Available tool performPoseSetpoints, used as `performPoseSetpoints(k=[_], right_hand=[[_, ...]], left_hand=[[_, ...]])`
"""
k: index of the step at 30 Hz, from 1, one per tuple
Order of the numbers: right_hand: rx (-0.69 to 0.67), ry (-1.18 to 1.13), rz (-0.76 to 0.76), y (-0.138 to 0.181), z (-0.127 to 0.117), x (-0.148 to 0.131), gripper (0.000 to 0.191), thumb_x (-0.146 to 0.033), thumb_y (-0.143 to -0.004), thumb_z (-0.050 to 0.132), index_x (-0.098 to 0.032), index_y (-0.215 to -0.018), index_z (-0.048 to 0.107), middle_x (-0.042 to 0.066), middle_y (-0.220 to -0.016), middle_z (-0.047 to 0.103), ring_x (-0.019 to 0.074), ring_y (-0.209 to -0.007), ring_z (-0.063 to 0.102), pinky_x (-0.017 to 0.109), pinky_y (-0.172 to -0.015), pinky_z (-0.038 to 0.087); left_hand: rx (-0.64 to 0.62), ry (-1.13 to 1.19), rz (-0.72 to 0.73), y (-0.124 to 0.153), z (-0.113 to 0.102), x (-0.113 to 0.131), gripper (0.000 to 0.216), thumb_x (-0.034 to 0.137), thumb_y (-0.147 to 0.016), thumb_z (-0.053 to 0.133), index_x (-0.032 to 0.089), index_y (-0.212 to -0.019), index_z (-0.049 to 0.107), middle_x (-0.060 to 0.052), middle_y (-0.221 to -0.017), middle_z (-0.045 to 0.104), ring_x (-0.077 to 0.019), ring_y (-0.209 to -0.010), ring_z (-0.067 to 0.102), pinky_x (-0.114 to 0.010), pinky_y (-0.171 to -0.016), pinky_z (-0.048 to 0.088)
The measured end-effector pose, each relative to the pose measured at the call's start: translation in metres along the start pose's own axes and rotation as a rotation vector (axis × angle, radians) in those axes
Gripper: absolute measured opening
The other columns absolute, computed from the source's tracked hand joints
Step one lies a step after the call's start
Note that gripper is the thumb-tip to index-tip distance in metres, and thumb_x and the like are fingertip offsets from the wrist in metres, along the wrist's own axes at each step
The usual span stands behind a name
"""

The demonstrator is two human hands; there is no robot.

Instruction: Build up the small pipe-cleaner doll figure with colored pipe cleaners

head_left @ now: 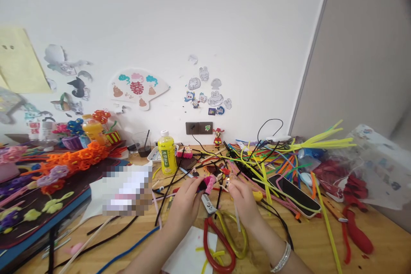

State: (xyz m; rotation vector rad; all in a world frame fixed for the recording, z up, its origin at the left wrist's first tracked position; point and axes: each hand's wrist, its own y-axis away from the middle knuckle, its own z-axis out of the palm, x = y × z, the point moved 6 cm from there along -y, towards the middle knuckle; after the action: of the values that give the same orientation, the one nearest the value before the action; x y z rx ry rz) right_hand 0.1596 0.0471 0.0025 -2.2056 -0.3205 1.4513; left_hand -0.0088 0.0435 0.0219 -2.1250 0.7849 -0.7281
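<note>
My left hand (186, 201) is closed around a small pink and dark figure that looks made of fuzzy pipe cleaner (210, 184). Close by on the right, my right hand (245, 201) pinches a small pale piece (227, 183) near the figure's end; its exact kind is too small to tell. A whitish stick (238, 218) hangs below the right hand. Under both hands lie scissors (209, 205) with one red and one yellow handle loop. They partly cover a white paper sheet (183, 250) with short yellow pipe cleaner pieces (215, 255) on it.
A yellow drink bottle (167, 154) stands behind my hands. To the right lie a phone (297, 197), loose yellow pipe cleaners (327, 139) and a plastic bag (382, 167). Orange fuzzy flowers (73, 165) cover the left side. A wall socket (199, 128) is at the back.
</note>
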Motion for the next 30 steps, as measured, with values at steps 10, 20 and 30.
performPoseSetpoints(k=[10, 20, 30], right_hand=[[-0.029, 0.170, -0.073, 0.003, 0.003, -0.008, 0.030, -0.028, -0.080, 0.037, -0.020, -0.052, 0.030, -0.006, -0.049, 0.032, 0.0097, -0.049, 0.034, 0.024, -0.048, 0.021], [-0.032, 0.302, -0.089, 0.006, 0.003, -0.014, 0.028, -0.029, -0.081, 0.038, -0.018, -0.056, 0.043, -0.002, -0.053, 0.048, 0.0113, -0.051, 0.042, 0.023, -0.050, 0.025], [-0.024, 0.333, -0.087, 0.005, 0.003, -0.015, 0.029, -0.029, -0.082, 0.037, -0.018, -0.055, 0.043, -0.002, -0.053, 0.048, 0.0113, -0.051, 0.042, 0.024, -0.050, 0.025]], left_hand=[[0.112, -0.271, 0.229, 0.005, -0.006, 0.015, 0.035, 0.007, -0.081, 0.045, 0.013, -0.115, 0.048, -0.013, -0.097, 0.061, -0.0206, -0.090, 0.057, -0.034, -0.077, 0.050], [0.127, -0.314, 0.289, 0.007, -0.009, 0.024, 0.041, 0.005, -0.080, 0.046, 0.014, -0.120, 0.044, -0.014, -0.099, 0.060, -0.0215, -0.092, 0.056, -0.036, -0.078, 0.049], [0.098, -0.295, 0.291, 0.008, -0.005, 0.021, 0.043, 0.002, -0.077, 0.049, 0.012, -0.119, 0.045, -0.015, -0.102, 0.059, -0.0223, -0.094, 0.054, -0.036, -0.080, 0.048]])
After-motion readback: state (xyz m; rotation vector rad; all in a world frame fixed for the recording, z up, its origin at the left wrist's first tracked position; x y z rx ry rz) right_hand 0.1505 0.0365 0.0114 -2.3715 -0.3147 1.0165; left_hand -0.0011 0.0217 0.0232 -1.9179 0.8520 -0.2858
